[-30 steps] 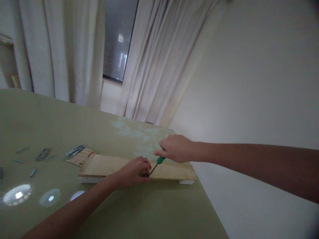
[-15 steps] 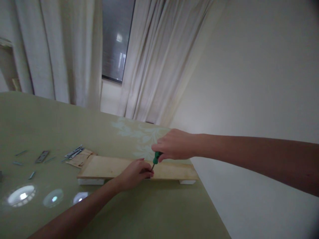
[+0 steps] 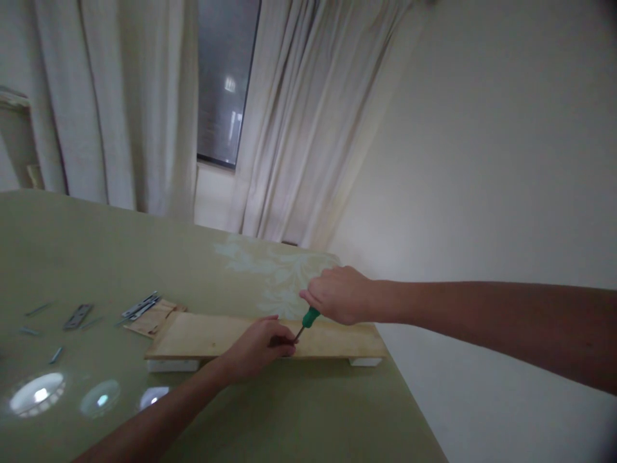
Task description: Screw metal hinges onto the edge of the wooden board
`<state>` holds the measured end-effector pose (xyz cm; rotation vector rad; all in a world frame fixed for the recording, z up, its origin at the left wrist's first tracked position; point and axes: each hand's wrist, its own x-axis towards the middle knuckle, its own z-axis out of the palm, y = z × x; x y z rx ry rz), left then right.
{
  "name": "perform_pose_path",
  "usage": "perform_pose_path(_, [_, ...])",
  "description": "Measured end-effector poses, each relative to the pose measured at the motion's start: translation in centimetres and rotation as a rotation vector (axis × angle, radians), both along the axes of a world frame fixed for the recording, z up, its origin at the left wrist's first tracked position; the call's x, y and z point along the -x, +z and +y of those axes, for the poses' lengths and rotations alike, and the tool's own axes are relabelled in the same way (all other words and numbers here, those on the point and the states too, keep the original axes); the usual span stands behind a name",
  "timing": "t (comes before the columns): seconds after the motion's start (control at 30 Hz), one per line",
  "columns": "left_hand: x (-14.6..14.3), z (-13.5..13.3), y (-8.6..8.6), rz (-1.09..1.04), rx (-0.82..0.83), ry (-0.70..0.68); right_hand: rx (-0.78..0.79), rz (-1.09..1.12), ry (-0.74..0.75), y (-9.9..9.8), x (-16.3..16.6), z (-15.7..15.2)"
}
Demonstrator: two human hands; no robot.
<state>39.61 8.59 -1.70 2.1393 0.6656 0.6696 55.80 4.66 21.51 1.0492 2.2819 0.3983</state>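
The right hand (image 3: 340, 294) is closed in a fist around the green handle of a screwdriver (image 3: 311, 316), with only the lower end of the handle and the thin dark shaft showing below the fingers. The screwdriver tilts down and to the left, and its tip meets the top of a long wooden board (image 3: 212, 333). The left hand (image 3: 260, 347) rests on the board right at that tip, its fingers (image 3: 284, 343) curled and drawn together around the spot. Whether they pinch anything small there is hidden. The board lies flat near the right edge of the green counter (image 3: 299, 418), raised on a white block (image 3: 172, 365) at its left end and another (image 3: 365, 362) at its right. Just beyond the board's left end lies a smaller flat brown piece (image 3: 152, 318) with metal hinges (image 3: 141, 306) on its far edge. Another hinge (image 3: 77, 315) and a few scattered screws (image 3: 55, 354) lie further left on the counter.
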Motion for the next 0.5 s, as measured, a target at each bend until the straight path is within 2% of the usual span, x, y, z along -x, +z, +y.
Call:
perform_pose_path(0.07, [0.0,-0.1,0.2,0.011,0.003,0.005,-0.017,0.01,-0.06,-0.3,0.2,-0.4])
perform_pose_path(0.13, [0.0,-0.2,0.4,0.019,-0.002,0.006,0.01,0.014,-0.012,0.2,0.1,-0.4])
perform_pose_path(0.27, [0.0,-0.2,0.3,0.011,-0.023,-0.01,0.138,-0.049,0.493,1.5,-1.0,0.1])
perform_pose_path(0.3, [0.1,-0.1,0.3,0.009,-0.022,-0.016,0.152,-0.042,0.517,1.3,-1.1,0.1])
perform_pose_path(0.33, [0.2,-0.1,0.2,0.011,-0.02,-0.022,0.141,-0.015,0.449,1.0,-1.0,0.1])
perform_pose_path(0.43, [0.5,-0.1,0.3,0.019,-0.014,-0.006,0.013,0.083,0.008,-0.8,-0.2,-0.5])
perform_pose_path(0.5, [0.5,-0.2,0.5,0.029,-0.018,0.003,-0.02,0.096,-0.095,-1.5,0.5,-0.7])
